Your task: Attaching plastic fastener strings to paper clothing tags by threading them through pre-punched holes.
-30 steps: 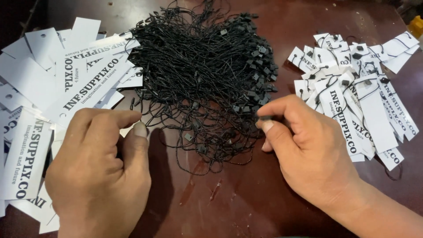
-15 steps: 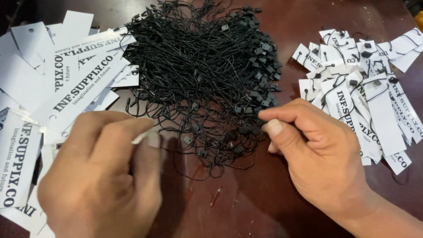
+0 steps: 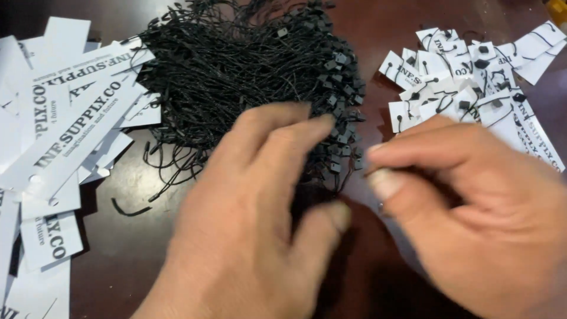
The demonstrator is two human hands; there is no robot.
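Black string loops lie heaped on the brown table; left hand at heap's near edge, fingers loosely spread, holding nothing visible; right hand beside, fingertips pinched, contents blurred; blank tags left of heap; strung tags right.

Both hands are smeared with motion blur, the right hand worst, so whether its fingertips pinch a cord is impossible to tell. The left hand covers the near edge of the heap of black looped cords, whose far side runs off the top edge. The blank white tags are cut by the left and bottom edges. The right hand hides part of the strung tags.
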